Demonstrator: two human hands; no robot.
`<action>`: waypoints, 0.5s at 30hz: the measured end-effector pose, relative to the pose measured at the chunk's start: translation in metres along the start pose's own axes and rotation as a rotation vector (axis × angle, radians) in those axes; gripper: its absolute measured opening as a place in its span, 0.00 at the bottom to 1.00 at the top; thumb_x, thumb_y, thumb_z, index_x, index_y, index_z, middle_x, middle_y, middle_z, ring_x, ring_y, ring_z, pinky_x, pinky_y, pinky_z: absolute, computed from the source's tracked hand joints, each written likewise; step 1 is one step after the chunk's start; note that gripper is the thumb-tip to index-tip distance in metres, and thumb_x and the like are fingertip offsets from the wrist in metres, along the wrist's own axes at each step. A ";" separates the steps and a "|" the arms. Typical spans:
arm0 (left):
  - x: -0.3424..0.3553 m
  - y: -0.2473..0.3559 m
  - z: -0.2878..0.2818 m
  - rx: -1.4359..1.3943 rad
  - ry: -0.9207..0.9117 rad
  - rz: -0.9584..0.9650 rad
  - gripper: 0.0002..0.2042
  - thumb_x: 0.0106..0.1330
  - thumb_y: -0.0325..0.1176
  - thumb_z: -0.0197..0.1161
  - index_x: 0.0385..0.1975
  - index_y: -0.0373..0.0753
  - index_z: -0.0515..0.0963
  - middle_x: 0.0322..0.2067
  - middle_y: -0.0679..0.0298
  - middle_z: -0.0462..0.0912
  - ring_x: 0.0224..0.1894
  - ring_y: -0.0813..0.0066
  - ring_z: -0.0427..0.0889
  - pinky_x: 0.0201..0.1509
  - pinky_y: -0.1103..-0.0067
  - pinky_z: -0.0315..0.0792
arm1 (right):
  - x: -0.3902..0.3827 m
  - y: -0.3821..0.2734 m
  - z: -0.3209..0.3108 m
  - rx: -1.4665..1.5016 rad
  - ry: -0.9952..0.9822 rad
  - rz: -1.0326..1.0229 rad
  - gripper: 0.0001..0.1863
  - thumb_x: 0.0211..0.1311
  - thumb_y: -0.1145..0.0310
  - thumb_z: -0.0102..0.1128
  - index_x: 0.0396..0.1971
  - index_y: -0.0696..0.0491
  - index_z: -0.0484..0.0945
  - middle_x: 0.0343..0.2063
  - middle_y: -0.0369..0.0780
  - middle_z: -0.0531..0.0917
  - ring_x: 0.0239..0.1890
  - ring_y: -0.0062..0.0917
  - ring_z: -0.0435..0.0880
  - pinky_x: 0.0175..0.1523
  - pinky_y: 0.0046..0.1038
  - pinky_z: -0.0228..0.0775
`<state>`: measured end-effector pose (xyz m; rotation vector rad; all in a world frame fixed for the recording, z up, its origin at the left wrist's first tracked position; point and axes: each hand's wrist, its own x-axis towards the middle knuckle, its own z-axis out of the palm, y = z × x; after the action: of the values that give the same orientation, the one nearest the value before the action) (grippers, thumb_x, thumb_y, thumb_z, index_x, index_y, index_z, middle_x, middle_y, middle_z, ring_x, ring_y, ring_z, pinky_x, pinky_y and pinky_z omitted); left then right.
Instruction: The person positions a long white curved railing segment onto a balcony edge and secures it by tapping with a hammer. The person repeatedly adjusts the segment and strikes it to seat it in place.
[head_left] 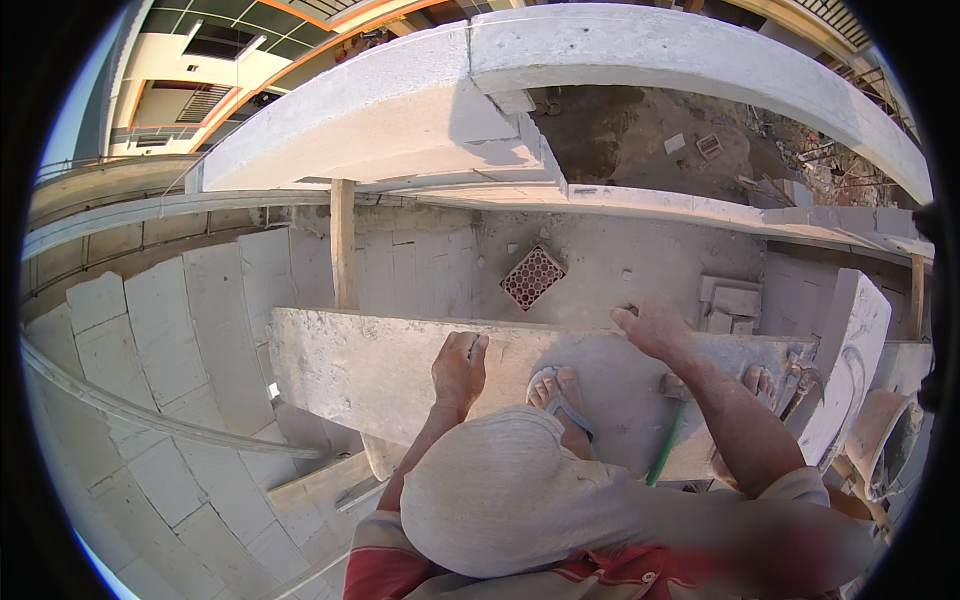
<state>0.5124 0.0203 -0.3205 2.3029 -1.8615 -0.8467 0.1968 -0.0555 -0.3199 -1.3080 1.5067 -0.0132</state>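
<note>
Two hands in play, left hand [460,370] and right hand [655,328], fingers curled on both, and I can't tell whether either grips anything! Nearest them is one dusty plank [340,360], lying crosswise under two feet [560,385], with one green handle [667,443] there too. Below, one perforated red block [533,277] on grey floor [600,245], pale block wall [165,345] at left.

The plank [345,365] is viewed steeply downward, through a wide fisheye, from head height above it.
</note>
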 end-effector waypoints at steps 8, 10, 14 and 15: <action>-0.041 -0.085 0.022 0.192 0.237 0.084 0.07 0.63 0.38 0.62 0.35 0.43 0.81 0.38 0.61 0.78 0.47 0.58 0.76 0.53 0.66 0.69 | 0.028 0.002 -0.008 -0.109 0.075 -0.059 0.16 0.59 0.61 0.58 0.35 0.61 0.82 0.27 0.49 0.84 0.31 0.36 0.85 0.41 0.35 0.74; -0.041 -0.085 0.024 0.215 0.288 0.161 0.07 0.62 0.37 0.64 0.35 0.44 0.83 0.40 0.62 0.78 0.48 0.59 0.75 0.54 0.67 0.69 | 0.034 -0.004 -0.007 -0.266 0.111 -0.142 0.16 0.59 0.61 0.58 0.35 0.60 0.82 0.29 0.49 0.84 0.33 0.41 0.84 0.42 0.37 0.74; -0.033 -0.064 0.005 0.104 0.260 0.162 0.07 0.61 0.34 0.65 0.36 0.42 0.83 0.40 0.60 0.79 0.47 0.59 0.77 0.50 0.69 0.73 | 0.036 -0.012 -0.004 -0.158 0.111 -0.142 0.15 0.58 0.61 0.59 0.35 0.59 0.82 0.32 0.50 0.84 0.37 0.45 0.83 0.44 0.39 0.73; -0.027 -0.053 -0.005 0.056 0.179 0.070 0.07 0.61 0.34 0.66 0.36 0.41 0.83 0.39 0.60 0.80 0.45 0.60 0.78 0.48 0.69 0.74 | 0.034 -0.013 -0.004 -0.145 0.109 -0.128 0.15 0.58 0.61 0.58 0.35 0.59 0.82 0.32 0.51 0.84 0.37 0.45 0.83 0.45 0.40 0.73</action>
<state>0.5578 0.0581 -0.3264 2.2460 -1.8983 -0.5666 0.2094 -0.0870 -0.3340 -1.5402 1.5359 -0.0592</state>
